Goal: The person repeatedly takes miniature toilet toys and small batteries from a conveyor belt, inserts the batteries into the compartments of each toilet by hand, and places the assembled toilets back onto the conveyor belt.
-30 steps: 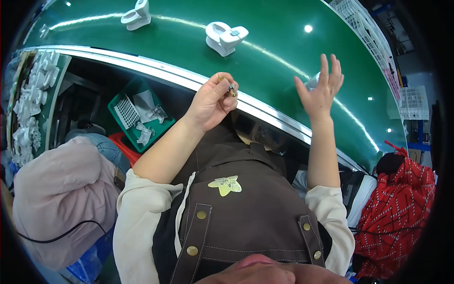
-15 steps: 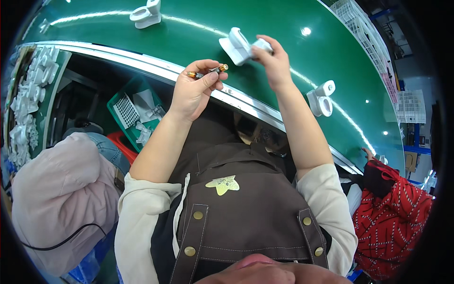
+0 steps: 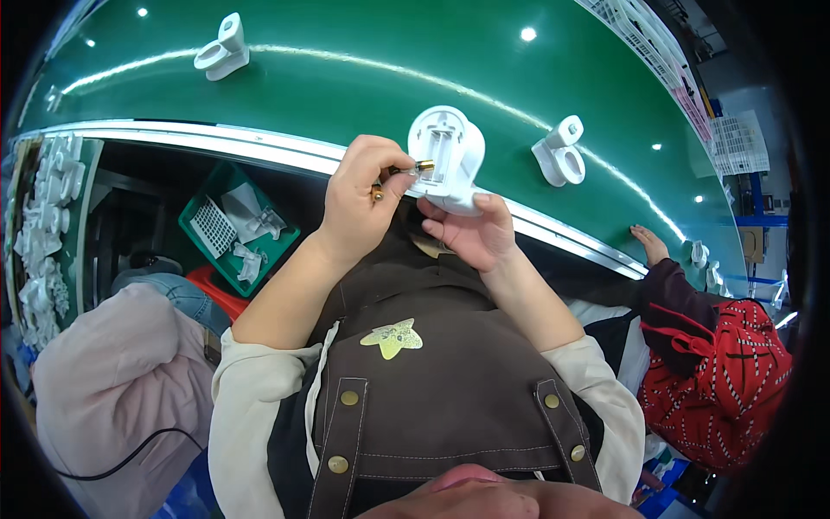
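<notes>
- I see the left hand [image 3: 363, 190] curled closed around gold-ended batteries [image 3: 424, 166], one poised at the open battery compartment [image 3: 443, 156].
- My view shows the right hand [image 3: 475, 233], partly curled, gripping the white toy toilet [image 3: 473, 156], underside toward me, near the green table's [image 3: 346, 104] metal edge.
- Two other toy toilets [image 3: 222, 56] stand apart, left and right.

Toy toilet [image 3: 449, 160] turned (underside showing), battery [image 3: 424, 165] nearer

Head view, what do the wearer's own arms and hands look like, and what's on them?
The left hand and right hand are ungloved, with no wristwear visible. The forearms are bare, without visible markings or cables. The left sleeve and right sleeve are loose, cream-coloured and end near the elbows.
</notes>
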